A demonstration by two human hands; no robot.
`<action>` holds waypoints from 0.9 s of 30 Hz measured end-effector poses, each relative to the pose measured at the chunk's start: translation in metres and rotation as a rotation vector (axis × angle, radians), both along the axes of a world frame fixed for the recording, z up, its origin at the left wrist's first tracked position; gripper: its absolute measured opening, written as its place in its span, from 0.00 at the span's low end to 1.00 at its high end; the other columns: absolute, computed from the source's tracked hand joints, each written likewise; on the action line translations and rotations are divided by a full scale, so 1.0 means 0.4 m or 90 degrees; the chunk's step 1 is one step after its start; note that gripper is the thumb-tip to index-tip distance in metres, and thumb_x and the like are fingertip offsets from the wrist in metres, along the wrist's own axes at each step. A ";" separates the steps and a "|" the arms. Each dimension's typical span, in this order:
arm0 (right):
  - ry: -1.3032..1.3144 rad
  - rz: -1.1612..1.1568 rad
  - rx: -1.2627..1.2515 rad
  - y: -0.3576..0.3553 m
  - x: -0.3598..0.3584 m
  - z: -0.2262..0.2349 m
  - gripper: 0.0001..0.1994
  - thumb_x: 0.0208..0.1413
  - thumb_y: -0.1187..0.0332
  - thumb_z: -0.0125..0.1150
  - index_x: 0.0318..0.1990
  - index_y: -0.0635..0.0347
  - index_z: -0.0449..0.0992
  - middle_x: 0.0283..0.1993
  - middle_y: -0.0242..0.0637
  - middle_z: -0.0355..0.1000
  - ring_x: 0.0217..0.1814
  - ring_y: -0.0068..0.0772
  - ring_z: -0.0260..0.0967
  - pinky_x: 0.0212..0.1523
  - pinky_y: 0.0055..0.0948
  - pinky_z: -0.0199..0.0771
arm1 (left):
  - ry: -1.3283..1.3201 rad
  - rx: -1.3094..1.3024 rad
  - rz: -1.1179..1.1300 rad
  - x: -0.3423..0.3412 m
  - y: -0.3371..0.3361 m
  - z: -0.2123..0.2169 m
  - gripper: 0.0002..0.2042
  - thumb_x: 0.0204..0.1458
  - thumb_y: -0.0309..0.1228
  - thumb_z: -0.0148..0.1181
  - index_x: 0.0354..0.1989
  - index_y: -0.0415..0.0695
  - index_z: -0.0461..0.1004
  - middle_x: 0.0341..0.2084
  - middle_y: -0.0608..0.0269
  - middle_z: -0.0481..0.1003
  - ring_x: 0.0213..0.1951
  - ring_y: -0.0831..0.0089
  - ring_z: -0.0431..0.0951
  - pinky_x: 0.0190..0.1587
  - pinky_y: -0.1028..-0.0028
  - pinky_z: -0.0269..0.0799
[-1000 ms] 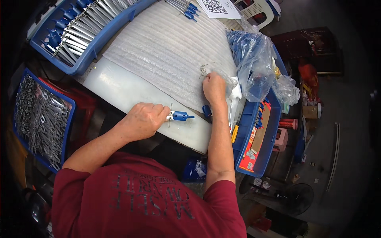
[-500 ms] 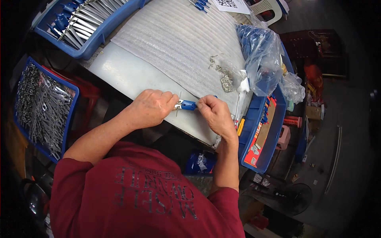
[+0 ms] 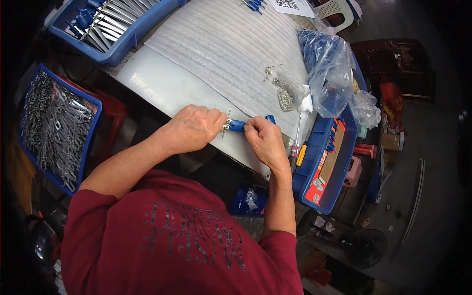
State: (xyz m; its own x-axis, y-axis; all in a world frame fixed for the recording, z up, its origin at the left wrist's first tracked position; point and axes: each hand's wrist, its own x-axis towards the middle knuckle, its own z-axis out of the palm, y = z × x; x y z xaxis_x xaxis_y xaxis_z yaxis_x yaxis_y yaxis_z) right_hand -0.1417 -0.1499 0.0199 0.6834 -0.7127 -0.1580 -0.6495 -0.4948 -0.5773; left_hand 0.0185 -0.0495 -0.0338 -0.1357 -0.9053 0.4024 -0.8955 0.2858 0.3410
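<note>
My left hand [image 3: 195, 129] is closed around the metal end of a small fitting with a blue plastic body [image 3: 237, 126]. A thin metal rod [image 3: 227, 123] crosses it beside my left fingertips. My right hand [image 3: 267, 141] pinches at the fitting's other end, thumb and fingers pressed together; whatever else they grip is hidden. Just past the right knuckles, another blue piece [image 3: 270, 119] shows on the table. Both hands are at the near edge of the white tabletop [image 3: 162, 81].
White foam sheeting [image 3: 211, 49] covers the far table. Small metal hardware [image 3: 285, 96] lies beside clear plastic bags [image 3: 328, 73]. Screwdrivers [image 3: 301, 155] rest by a blue bin [image 3: 344, 179] on the right. Blue bins of metal parts [image 3: 59, 132] stand left and far left [image 3: 110, 56].
The view has shifted slightly. My right fingers have come closer to the blue body, covering more of its right end. Both hands keep their grip.
</note>
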 end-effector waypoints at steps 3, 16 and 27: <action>-0.002 0.004 -0.033 0.005 0.004 -0.006 0.09 0.45 0.70 0.51 0.26 0.69 0.70 0.17 0.44 0.65 0.20 0.26 0.61 0.24 0.27 0.63 | -0.008 -0.004 0.001 -0.001 0.001 -0.007 0.06 0.41 0.28 0.52 0.27 0.42 0.63 0.16 0.62 0.63 0.19 0.67 0.68 0.21 0.70 0.64; 0.022 -0.051 0.019 -0.003 0.009 -0.007 0.08 0.44 0.69 0.54 0.24 0.66 0.71 0.19 0.49 0.67 0.22 0.44 0.67 0.26 0.34 0.65 | -0.051 0.029 0.005 -0.004 -0.005 -0.003 0.05 0.43 0.28 0.50 0.26 0.42 0.63 0.16 0.63 0.63 0.19 0.67 0.69 0.21 0.70 0.65; -0.089 -0.056 0.064 -0.095 -0.033 -0.019 0.07 0.46 0.71 0.58 0.25 0.66 0.71 0.17 0.26 0.63 0.21 0.13 0.55 0.20 0.18 0.57 | -0.005 0.040 -0.001 -0.001 -0.005 0.011 0.05 0.41 0.27 0.51 0.26 0.42 0.63 0.16 0.61 0.64 0.20 0.66 0.69 0.22 0.69 0.64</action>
